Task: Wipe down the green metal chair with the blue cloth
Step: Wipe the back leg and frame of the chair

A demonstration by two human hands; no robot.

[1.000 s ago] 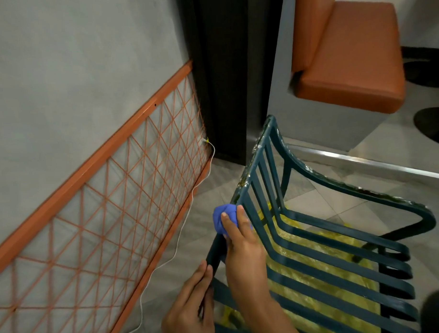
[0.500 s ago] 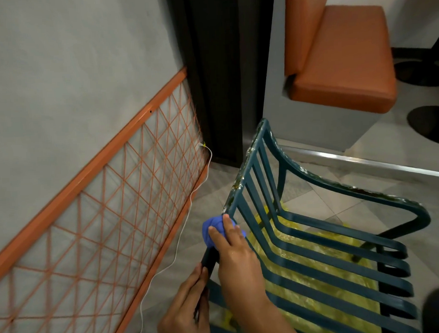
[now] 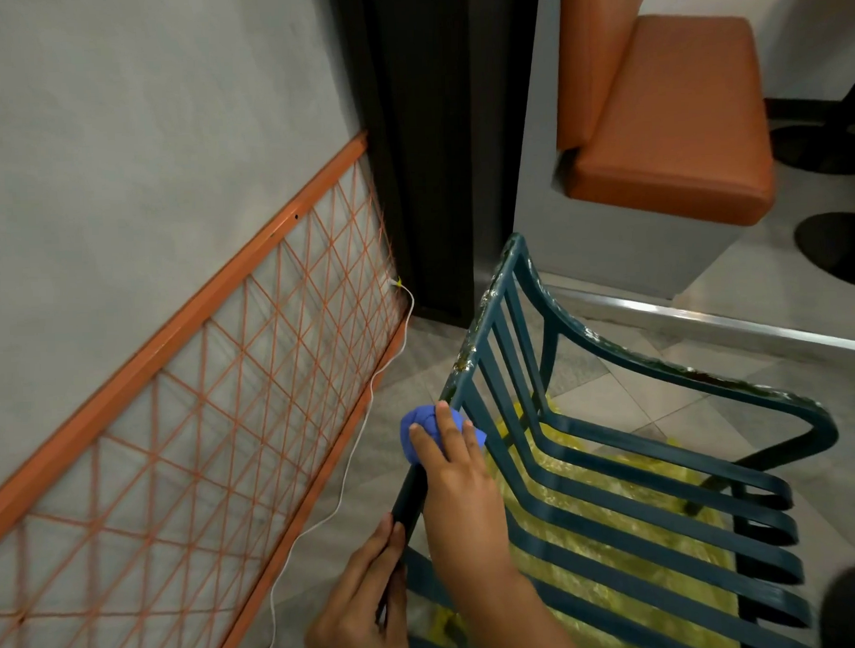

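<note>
Below, a green metal chair with curved flat slats and chipped paint fills the frame from centre to 4 o'clock, its top rail running toward 12 o'clock. Balled soft blue cloth sits on that rail, gripped under the right hand, fingers curled over it. At 6 o'clock, the left hand pinches the rail's lower end.

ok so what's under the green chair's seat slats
Through the slats of the chair, something yellow shows beneath the seat on the floor. What it is and how far it reaches cannot be told: the slats cover much of it.
</note>
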